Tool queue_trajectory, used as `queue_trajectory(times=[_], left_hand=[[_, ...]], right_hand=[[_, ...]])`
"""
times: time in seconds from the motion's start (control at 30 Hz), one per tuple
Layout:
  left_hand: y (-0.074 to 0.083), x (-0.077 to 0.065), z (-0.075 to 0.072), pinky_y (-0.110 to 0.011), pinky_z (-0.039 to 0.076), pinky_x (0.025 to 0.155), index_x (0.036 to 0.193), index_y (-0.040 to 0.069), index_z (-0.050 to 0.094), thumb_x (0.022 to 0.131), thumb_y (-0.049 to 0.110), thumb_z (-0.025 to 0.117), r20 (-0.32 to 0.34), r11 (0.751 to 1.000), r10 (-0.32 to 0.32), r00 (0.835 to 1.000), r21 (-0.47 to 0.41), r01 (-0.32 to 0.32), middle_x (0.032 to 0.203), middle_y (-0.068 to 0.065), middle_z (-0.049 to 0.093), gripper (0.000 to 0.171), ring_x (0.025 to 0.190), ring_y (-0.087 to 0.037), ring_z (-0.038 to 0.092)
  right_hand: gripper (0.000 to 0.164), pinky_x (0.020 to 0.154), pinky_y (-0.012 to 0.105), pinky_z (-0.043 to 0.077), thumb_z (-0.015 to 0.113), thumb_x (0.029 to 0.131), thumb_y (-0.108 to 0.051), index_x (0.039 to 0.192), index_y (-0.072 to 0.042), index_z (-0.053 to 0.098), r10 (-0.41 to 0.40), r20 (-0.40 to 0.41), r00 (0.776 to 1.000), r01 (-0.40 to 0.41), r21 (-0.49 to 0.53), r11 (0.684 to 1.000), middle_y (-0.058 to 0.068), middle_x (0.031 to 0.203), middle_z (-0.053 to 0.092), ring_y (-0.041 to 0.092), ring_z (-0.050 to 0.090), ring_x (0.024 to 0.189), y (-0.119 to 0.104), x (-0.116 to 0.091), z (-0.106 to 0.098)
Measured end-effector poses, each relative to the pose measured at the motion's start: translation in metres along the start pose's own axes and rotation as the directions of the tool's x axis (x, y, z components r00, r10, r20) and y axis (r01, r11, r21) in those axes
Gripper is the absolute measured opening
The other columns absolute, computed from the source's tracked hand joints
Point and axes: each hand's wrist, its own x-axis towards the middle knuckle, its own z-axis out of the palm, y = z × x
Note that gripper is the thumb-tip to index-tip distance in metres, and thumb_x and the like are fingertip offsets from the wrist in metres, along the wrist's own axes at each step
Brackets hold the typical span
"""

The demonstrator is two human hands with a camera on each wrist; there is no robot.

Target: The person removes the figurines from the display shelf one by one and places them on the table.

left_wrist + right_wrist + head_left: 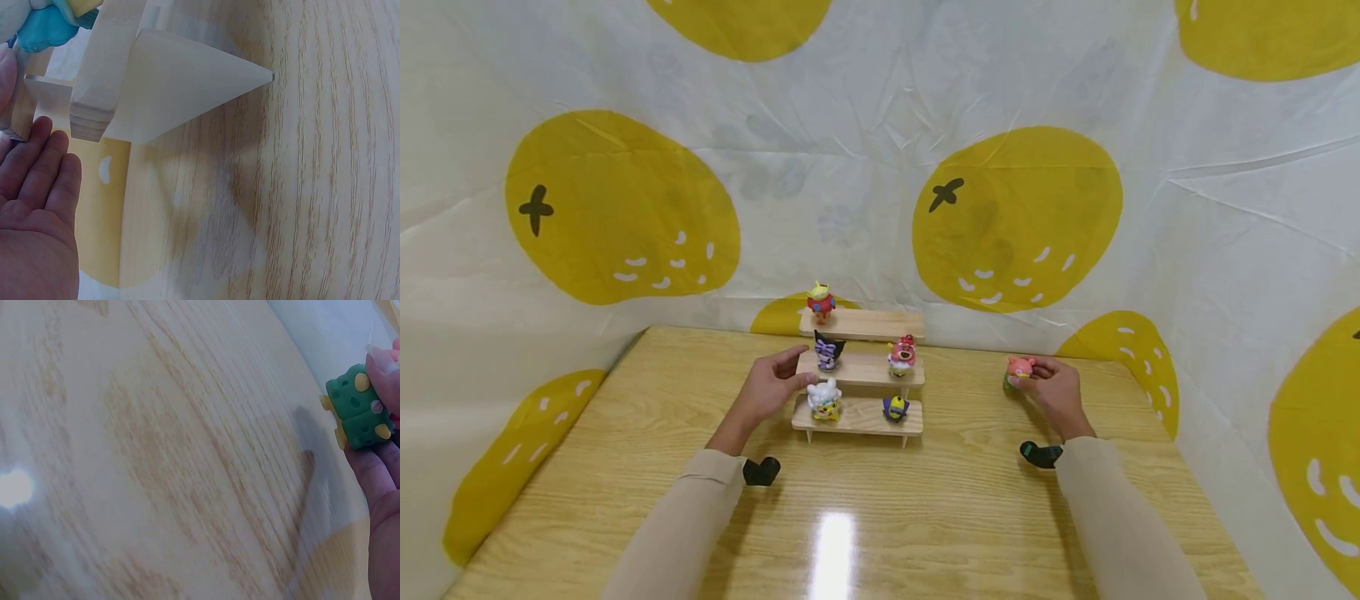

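My right hand [1054, 392] pinches a small figurine [1019, 368] between thumb and fingers, to the right of the shelf. Its top is pink; in the right wrist view its green base [358, 409] with yellow nubs shows. My left hand [771, 385] is at the left end of a three-tier wooden display shelf [865, 368], its fingers fairly straight beside the middle board. In the left wrist view those fingers [53, 169] lie close to the board's end; firm contact is hard to tell. Nearest this hand stand a purple-and-black figurine [827, 353] and a white-hooded yellow figurine [825, 402].
On the top tier stands a red-and-yellow figurine [821, 303]. A pink bear figurine [902, 357] is at the middle tier's right, above a yellow-and-purple figurine [896, 408]. The wooden table [970, 517] meets a fruit-patterned cloth [865, 200] at the back and sides.
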Motion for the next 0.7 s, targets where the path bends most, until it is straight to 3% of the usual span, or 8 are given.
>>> queue_trajectory(times=[0.57,0.7], left_hand=[[-0.0026,0.0010,-0.0006,-0.055,0.042,0.120,0.155,0.005,0.050,0.098,0.027,0.076,0.004,1.000,-0.005,1.000,0.001,0.005,0.160,-0.022,0.045,0.066,0.149,-0.039,0.045],[-0.0028,0.0010,-0.0005,-0.055,0.042,0.120,0.155,0.006,0.050,0.098,0.027,0.076,0.001,1.000,-0.002,1.000,-0.001,0.002,0.160,-0.023,0.045,0.066,0.149,-0.039,0.045]], right_hand=[[0.057,0.080,0.007,0.054,0.085,0.089,-0.014,0.137,0.006,0.061,0.015,-0.016,1.000,-0.015,0.005,1.000,-0.004,0.111,0.071,-0.009,0.061,0.091,0.0025,0.0015,0.0025],[0.058,0.081,0.007,0.054,0.084,0.089,-0.014,0.139,0.005,0.060,0.023,-0.021,1.000,-0.023,-0.001,1.000,0.005,0.119,0.071,-0.009,0.061,0.092,0.0023,0.0014,0.0031]])
